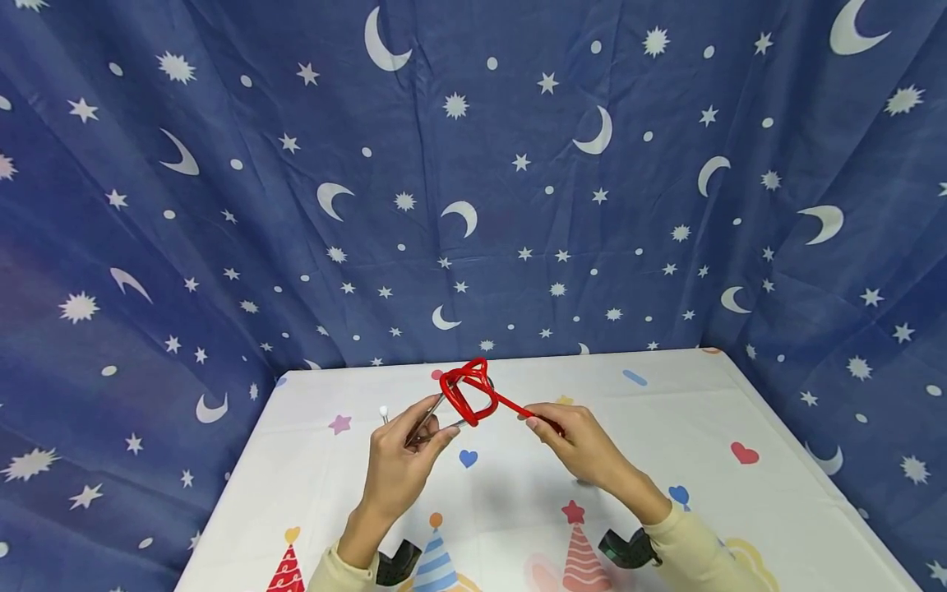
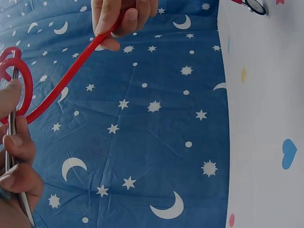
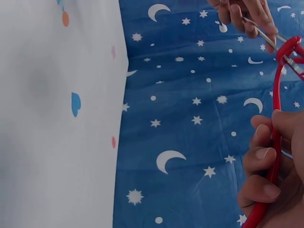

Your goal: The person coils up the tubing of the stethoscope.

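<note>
My left hand (image 1: 395, 464), left of centre in the head view, grips a slim metal tool (image 2: 11, 130) with two spread arms; its exact kind I cannot tell. A glossy red cord (image 1: 484, 413) is looped around the arms of this tool, above the table. From the loops the cord runs down and right to my right hand (image 1: 584, 444). There, thumb and curled fingers (image 3: 260, 159) hold it, as the right wrist view shows. Between the two hands the cord looks nearly straight. Part of the tool is hidden inside the left hand.
A white tablecloth (image 1: 510, 501) printed with hearts, stars and party hats covers the table. Dark blue starry curtain (image 1: 518, 205) hangs behind and at both sides. A small dark-rimmed round thing (image 2: 256, 6) shows at the top of the left wrist view. Black straps (image 1: 399, 562) sit at both wrists.
</note>
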Demonstrator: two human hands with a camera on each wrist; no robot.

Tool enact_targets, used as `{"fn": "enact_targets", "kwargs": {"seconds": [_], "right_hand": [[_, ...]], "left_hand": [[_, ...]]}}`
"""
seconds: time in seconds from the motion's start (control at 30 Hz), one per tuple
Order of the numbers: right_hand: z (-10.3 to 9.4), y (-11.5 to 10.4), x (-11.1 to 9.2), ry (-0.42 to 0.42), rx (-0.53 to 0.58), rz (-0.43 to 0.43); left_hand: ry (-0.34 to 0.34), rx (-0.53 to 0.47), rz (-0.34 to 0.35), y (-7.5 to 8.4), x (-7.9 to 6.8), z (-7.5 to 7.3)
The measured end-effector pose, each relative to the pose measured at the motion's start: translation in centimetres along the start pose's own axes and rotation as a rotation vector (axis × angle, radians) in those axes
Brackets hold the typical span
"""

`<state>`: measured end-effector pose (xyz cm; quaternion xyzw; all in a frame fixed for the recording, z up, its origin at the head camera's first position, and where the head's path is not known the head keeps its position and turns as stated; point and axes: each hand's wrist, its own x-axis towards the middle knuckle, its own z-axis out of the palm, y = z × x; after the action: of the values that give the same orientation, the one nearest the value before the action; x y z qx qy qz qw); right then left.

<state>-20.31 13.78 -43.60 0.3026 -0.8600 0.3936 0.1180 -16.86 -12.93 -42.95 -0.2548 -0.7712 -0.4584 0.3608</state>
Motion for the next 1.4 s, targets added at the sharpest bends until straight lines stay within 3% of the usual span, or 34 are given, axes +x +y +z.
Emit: {"fn": "enact_targets", "kwargs": {"seconds": [0.3,0.57,0.9,1.03,1.2,1.4], "right_hand": [[0.5,-0.3,-0.9,-0.031,0.011,-0.017],[0.6,-0.7,-1.5,-0.040,-0.013,-0.011],[0.8,-2.4,-2.9,-0.056,0.057,-0.132],[1.0,-3.0,-3.2,-0.045,0.071,-0.199],[0.9,-3.7,-3.5,-0.033,0.080,-0.220],[0.7,-4.2,-3.7,-0.030,0.086,-0.228]], "left_hand": [[0.061,0.062,-0.075,-0.6,-0.3,0.0],[0.055,0.057,-0.141,-1.1,-0.2,-0.2],[0.091,0.101,-0.176,-1.6,0.2,-0.4],[0.105,0.111,-0.169,-1.9,0.0,-0.2],[0.111,0.153,-0.123,-2.4,-0.2,0.1],[0.070,0.276,-0.065,-2.5,-0.4,0.4]]}}
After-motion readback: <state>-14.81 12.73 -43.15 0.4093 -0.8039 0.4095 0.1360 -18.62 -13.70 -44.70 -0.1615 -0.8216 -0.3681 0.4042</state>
